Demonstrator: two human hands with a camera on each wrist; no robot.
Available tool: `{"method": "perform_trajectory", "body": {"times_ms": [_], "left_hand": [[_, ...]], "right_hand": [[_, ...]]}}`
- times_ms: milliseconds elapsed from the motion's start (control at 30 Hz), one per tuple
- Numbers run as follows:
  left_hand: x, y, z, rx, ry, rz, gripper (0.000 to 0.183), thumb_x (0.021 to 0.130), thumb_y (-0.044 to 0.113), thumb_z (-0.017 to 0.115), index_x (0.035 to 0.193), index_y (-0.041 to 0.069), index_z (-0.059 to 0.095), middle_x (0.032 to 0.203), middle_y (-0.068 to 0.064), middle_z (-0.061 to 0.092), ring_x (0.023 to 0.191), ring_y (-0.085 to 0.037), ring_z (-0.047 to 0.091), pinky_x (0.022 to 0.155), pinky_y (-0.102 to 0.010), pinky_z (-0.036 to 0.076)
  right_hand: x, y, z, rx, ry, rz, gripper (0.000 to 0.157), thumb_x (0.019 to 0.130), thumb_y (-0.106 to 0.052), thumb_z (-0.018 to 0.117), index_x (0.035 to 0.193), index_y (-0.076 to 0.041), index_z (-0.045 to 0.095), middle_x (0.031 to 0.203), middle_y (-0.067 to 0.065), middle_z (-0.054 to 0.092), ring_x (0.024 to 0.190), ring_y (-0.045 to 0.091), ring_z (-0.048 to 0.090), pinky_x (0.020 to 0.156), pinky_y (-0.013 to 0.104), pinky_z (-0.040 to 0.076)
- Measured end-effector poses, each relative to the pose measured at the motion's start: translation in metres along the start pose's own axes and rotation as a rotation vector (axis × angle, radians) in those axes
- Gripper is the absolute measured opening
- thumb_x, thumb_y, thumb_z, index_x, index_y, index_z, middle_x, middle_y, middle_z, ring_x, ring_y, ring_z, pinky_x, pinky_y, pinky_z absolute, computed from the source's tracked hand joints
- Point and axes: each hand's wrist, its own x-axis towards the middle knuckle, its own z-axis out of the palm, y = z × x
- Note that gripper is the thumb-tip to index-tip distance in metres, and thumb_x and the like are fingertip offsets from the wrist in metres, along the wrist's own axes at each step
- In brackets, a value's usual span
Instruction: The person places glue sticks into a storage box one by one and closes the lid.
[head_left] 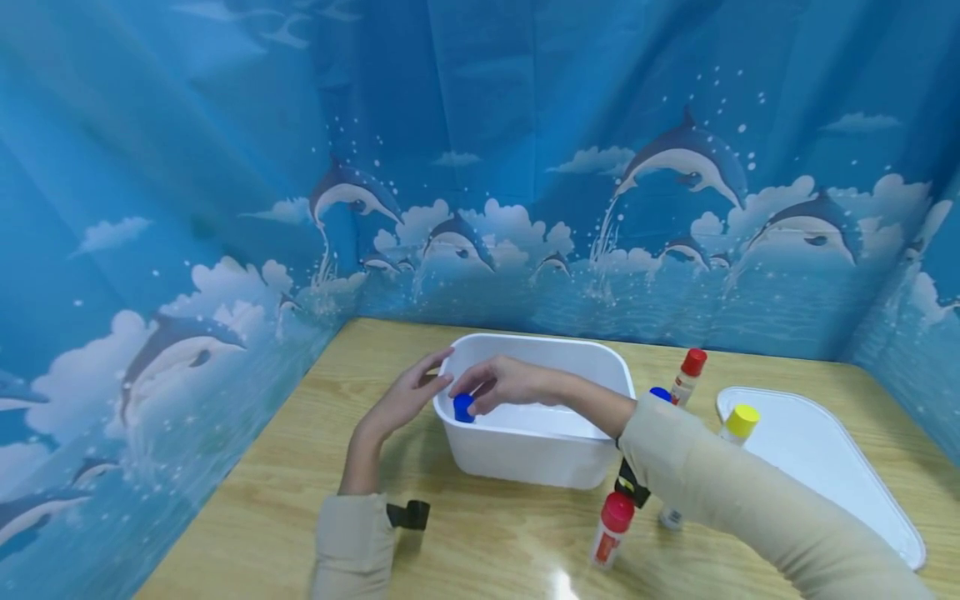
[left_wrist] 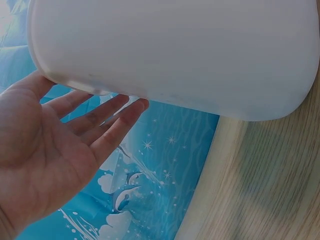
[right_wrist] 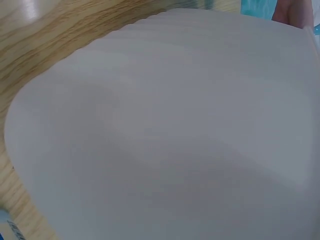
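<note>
A white plastic tub (head_left: 536,457) stands on the table. My right hand (head_left: 513,383) reaches inside its left end and pinches a blue-capped bottle (head_left: 464,408); only the cap shows above the rim. At the left end of the tub is my left hand (head_left: 405,398), its fingers fairly straight. In the left wrist view the fingertips of the left hand (left_wrist: 55,145) touch the edge of the tub (left_wrist: 175,55). The tub's wall (right_wrist: 165,125) fills most of the right wrist view, where the right hand itself is hidden.
Right of the tub stand bottles with a red cap (head_left: 694,362), a yellow cap (head_left: 742,420) and a blue cap (head_left: 660,393), partly behind my right sleeve. Another red-capped bottle (head_left: 613,525) is nearer. A white lid (head_left: 817,458) lies at the right. A dolphin-print curtain (head_left: 480,167) borders the table.
</note>
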Motion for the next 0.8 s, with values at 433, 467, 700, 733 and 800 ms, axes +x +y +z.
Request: {"method": "perform_trajectory", "body": {"times_ms": [433, 467, 700, 733, 800], "left_hand": [[-0.011, 0.023, 0.001, 0.012, -0.012, -0.004, 0.053, 0.097, 0.026, 0.047, 0.144, 0.009, 0.029, 0.144, -0.02, 0.028, 0.124, -0.038, 0.036, 0.098, -0.052, 0.033], [-0.009, 0.019, 0.001, 0.009, -0.007, 0.0, 0.053, 0.097, 0.028, 0.047, 0.144, 0.01, 0.03, 0.144, -0.02, 0.028, 0.124, -0.038, 0.036, 0.098, -0.052, 0.033], [0.0, 0.0, 0.001, 0.013, 0.014, 0.007, 0.054, 0.094, 0.038, 0.05, 0.142, 0.02, 0.034, 0.143, -0.013, 0.032, 0.125, -0.033, 0.037, 0.099, -0.05, 0.033], [0.0, 0.0, 0.001, 0.012, 0.015, 0.009, 0.054, 0.094, 0.038, 0.05, 0.142, 0.02, 0.035, 0.143, -0.013, 0.033, 0.125, -0.033, 0.037, 0.099, -0.05, 0.034], [0.0, 0.0, 0.001, 0.009, 0.013, 0.016, 0.053, 0.094, 0.037, 0.05, 0.142, 0.019, 0.035, 0.143, -0.014, 0.033, 0.124, -0.034, 0.038, 0.098, -0.05, 0.034]], "right_hand": [[-0.009, -0.008, -0.008, -0.009, -0.01, 0.009, 0.034, 0.088, -0.003, 0.06, 0.121, -0.004, 0.058, 0.113, 0.005, 0.061, 0.103, 0.017, 0.057, 0.084, 0.03, 0.049], [-0.011, -0.01, -0.009, -0.012, -0.009, 0.012, 0.034, 0.088, -0.004, 0.06, 0.121, -0.004, 0.058, 0.114, 0.004, 0.061, 0.103, 0.017, 0.057, 0.085, 0.03, 0.049], [-0.038, -0.024, -0.018, -0.029, 0.008, -0.036, 0.035, 0.09, -0.009, 0.059, 0.123, -0.001, 0.055, 0.12, 0.011, 0.057, 0.11, 0.024, 0.054, 0.087, 0.031, 0.047], [-0.043, -0.027, -0.02, -0.029, 0.017, -0.051, 0.035, 0.09, -0.01, 0.059, 0.124, -0.001, 0.055, 0.12, 0.01, 0.057, 0.11, 0.024, 0.053, 0.088, 0.032, 0.047], [-0.057, -0.032, -0.023, -0.028, 0.041, -0.079, 0.035, 0.09, -0.011, 0.059, 0.124, -0.001, 0.055, 0.12, 0.009, 0.058, 0.11, 0.025, 0.053, 0.088, 0.033, 0.047]]}}
